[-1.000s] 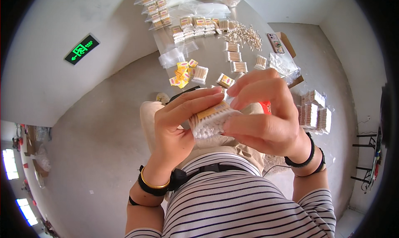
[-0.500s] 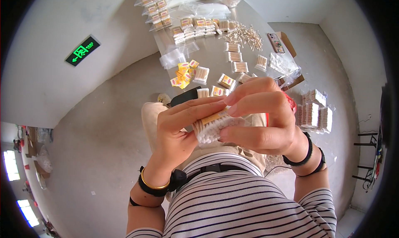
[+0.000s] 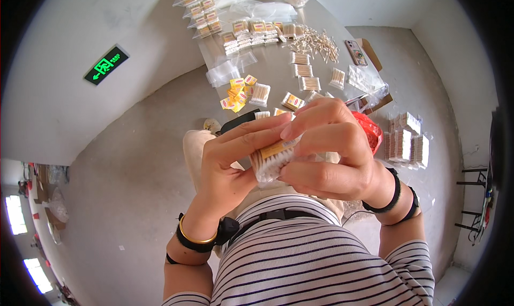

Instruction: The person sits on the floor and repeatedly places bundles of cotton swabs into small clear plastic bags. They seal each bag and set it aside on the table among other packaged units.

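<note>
The right hand [image 3: 332, 151] has closed further over the swab bundle [image 3: 272, 159] (near frame centre), left hand [image 3: 235, 156] fingers straightening across it.

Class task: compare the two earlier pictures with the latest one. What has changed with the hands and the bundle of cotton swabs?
Little changed. The right hand edged further over the bundle of cotton swabs, fingers curling down. The left hand still grips it from below. The packs on the table stayed put.

Probably a packing workroom: bagged swab packs [image 3: 251, 33] cover a table [image 3: 278, 76].
</note>
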Tool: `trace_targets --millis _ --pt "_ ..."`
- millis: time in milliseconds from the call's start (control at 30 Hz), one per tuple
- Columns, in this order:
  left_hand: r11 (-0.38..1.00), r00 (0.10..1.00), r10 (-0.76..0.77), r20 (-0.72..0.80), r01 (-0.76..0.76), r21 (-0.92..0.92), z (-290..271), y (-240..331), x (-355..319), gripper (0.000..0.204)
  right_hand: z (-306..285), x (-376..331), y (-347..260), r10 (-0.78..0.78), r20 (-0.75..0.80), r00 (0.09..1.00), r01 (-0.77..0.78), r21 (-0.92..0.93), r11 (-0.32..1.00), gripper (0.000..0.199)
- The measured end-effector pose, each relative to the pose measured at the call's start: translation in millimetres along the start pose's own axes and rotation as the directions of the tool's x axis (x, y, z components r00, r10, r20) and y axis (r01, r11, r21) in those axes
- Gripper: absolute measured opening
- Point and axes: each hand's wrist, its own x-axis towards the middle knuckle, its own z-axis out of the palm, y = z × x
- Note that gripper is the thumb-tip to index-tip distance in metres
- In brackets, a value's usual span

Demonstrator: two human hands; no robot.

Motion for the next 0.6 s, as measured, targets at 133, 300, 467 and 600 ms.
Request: trace_targets --millis 133,300,467,600 --pt "0.999 1.000 0.023 0.008 -0.023 0.045 -1 4 1 0.047 6 -4 1 0.027 -0.069 0.997 -0.022 0.061 0.998 0.023" --pt "0.999 0.999 0.042 -0.010 -0.042 0.026 -1 1 -2 0.046 0 0 -6 0.264 -0.091 0.960 -0.251 0.127 0.960 0.027" --pt "0.997 1.000 0.010 0.004 -0.010 0.071 0 3 -3 0.045 -8 -1 -3 0.259 0.033 0.965 -0.261 0.167 0.951 0.029" --pt "0.918 0.988 0.108 -0.108 -0.058 0.392 2 18 1 0.033 -7 -4 -3 0.300 0.035 0.953 -0.302 0.156 0.941 0.029"
